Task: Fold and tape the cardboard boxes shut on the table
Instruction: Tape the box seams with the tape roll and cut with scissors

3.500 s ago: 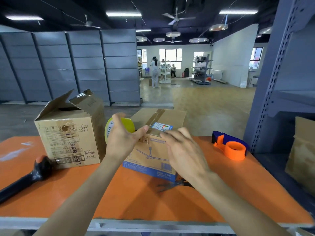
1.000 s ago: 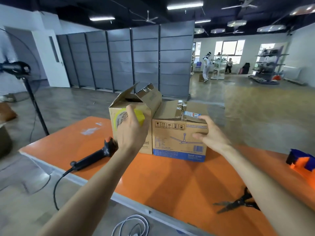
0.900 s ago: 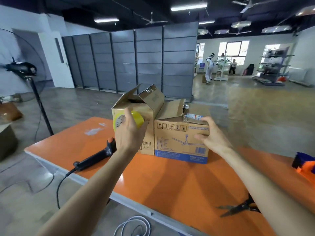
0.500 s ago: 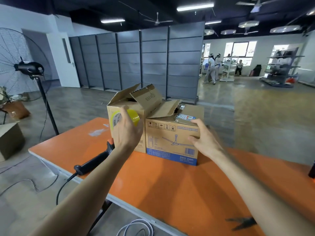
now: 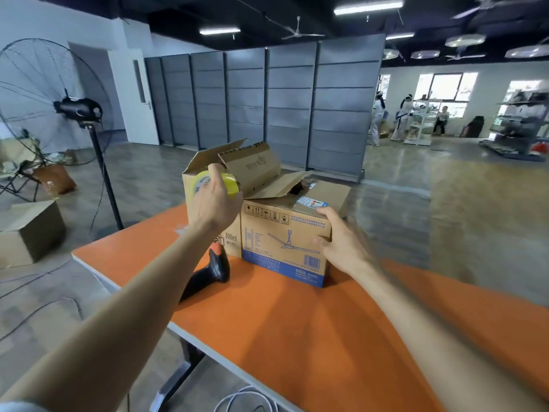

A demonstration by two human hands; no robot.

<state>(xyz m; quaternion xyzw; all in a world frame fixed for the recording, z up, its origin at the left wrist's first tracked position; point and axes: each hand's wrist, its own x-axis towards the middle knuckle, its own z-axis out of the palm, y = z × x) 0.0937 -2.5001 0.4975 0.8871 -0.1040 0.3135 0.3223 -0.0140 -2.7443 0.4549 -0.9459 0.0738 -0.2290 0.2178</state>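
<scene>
My left hand (image 5: 214, 203) grips tape roll (image 5: 231, 184); right hand (image 5: 341, 243), blurred, seems to clasp fan box (image 5: 279, 233). Next: flatten flap (image 5: 277, 187) between hands, tape.

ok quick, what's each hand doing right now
Left hand: grips the yellow tape roll, raised in front of the open box.
Right hand: holds the fan box by its top right corner, fingers on top, thumb on the front.

Behind the orange table (image 5: 297, 337), a row of tall grey panelled partitions (image 5: 297, 108) on glossy grey-brown floor (image 5: 445, 209). Left: large black pedestal fan (image 5: 77, 110) beside a white door (image 5: 142, 96). Overhead, black ceiling (image 5: 178, 13) with white strip lights (image 5: 368, 8). Far right, bright windows (image 5: 445, 86) and stocked metal shelving (image 5: 520, 126).
</scene>
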